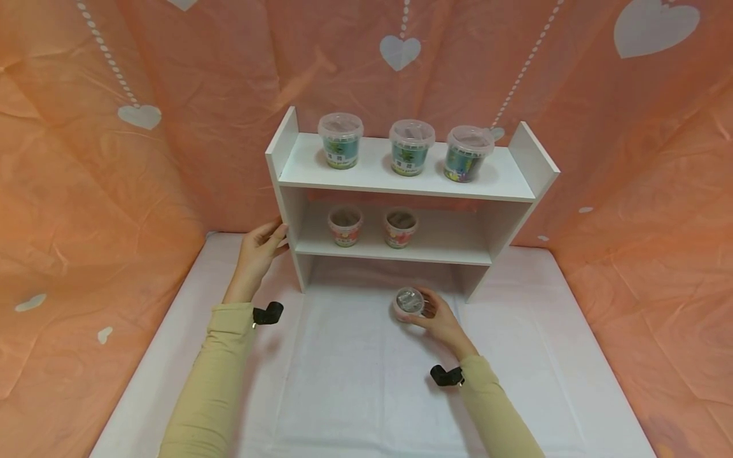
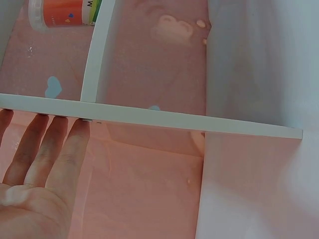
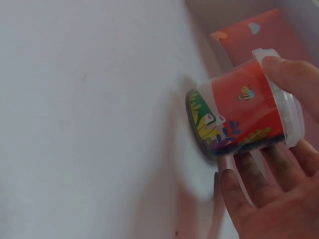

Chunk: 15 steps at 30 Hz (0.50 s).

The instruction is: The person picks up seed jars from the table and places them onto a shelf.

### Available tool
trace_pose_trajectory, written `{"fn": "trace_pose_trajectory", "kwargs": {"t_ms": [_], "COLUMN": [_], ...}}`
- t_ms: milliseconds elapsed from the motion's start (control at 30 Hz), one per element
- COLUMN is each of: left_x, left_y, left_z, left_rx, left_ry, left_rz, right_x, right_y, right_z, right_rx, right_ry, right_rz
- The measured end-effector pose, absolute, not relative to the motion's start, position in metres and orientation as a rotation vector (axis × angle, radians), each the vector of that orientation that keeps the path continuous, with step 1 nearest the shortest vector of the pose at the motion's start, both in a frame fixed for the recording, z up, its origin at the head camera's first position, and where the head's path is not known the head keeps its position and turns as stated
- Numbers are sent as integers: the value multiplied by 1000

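A white two-tier shelf point(image 1: 401, 254) stands on the cloth. At its left side panel my left hand point(image 1: 259, 254) rests straight fingertips on the board; in the left wrist view the fingers point(image 2: 67, 154) meet the panel point(image 2: 149, 117). In front of the shelf my right hand point(image 1: 441, 321) holds a small red plastic tub point(image 1: 409, 302) with a clear lid. The right wrist view shows the thumb at the lid rim and fingers below the tub point(image 3: 244, 107), which has a bee print. Whether its base touches the cloth I cannot tell.
On the top board stand three larger green-blue tubs point(image 1: 342, 149) point(image 1: 410, 156) point(image 1: 465, 162). The lower board carries two small red tubs point(image 1: 345, 234) point(image 1: 399, 236). Orange cloth point(image 1: 143, 191) with hearts hangs behind and at both sides; white cloth point(image 1: 343, 381) covers the table.
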<state>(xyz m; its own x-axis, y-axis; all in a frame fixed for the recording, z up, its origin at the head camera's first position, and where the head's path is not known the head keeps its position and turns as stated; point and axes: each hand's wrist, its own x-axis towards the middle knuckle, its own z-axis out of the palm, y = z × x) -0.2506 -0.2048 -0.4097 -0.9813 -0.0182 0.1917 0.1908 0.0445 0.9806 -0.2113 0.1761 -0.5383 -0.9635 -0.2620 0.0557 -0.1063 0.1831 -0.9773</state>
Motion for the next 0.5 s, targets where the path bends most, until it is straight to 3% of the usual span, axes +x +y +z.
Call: {"fn": "trace_pose_trajectory", "kwargs": {"t_ms": [167,500], "left_x": [-251,-251], "left_y": [-205,-205], "left_z": [-410,-409], "left_rx": [-186,-158], "left_ry": [-2153,-2165], "left_rz": [-2069,-2061], "right_x": [-198,-189], "right_y": [184,215], "right_z": [-519,-533], "right_rx": [-314,-307], "right_ry": [2358,2435], "right_rz": [-1852,-1833]}}
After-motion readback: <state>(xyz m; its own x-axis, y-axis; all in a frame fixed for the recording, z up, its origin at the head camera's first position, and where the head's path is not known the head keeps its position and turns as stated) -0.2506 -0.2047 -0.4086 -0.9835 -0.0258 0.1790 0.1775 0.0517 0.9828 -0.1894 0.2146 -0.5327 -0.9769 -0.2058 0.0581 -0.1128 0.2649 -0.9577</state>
